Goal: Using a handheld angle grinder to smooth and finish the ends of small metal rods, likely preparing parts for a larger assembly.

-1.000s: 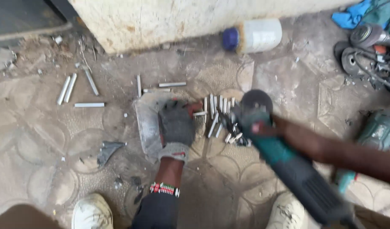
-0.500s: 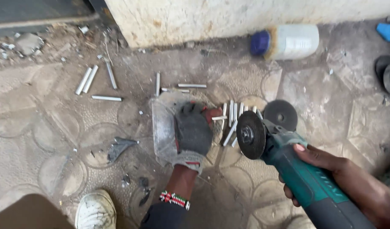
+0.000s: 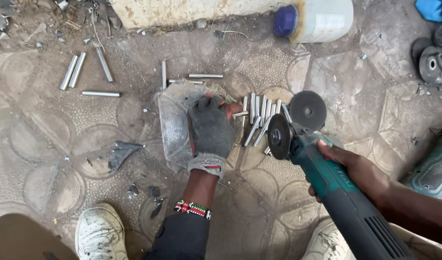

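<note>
My left hand (image 3: 210, 131), in a grey work glove, presses down on a flat worn metal plate (image 3: 174, 126) on the paved ground, and its fingers pinch a short metal rod (image 3: 239, 114) at the plate's right edge. My right hand (image 3: 356, 168) grips the teal body of an angle grinder (image 3: 327, 178). The grinder's dark disc (image 3: 278, 136) hangs just right of the glove, over a pile of several short metal rods (image 3: 262, 115). A loose dark disc (image 3: 307, 110) lies behind the grinder head.
More cut rods (image 3: 76, 71) lie scattered at the upper left and above the plate. A white jug with a blue cap (image 3: 313, 18) lies against the wall. Another teal power tool (image 3: 435, 166) sits at the right edge, discs (image 3: 432, 62) at top right. My white shoe (image 3: 101, 232) is below.
The grinder has swung from low over the rod pile to a raised position right of the glove. The view has shifted, so the scene sits further right. My left hand stays on the plate.
</note>
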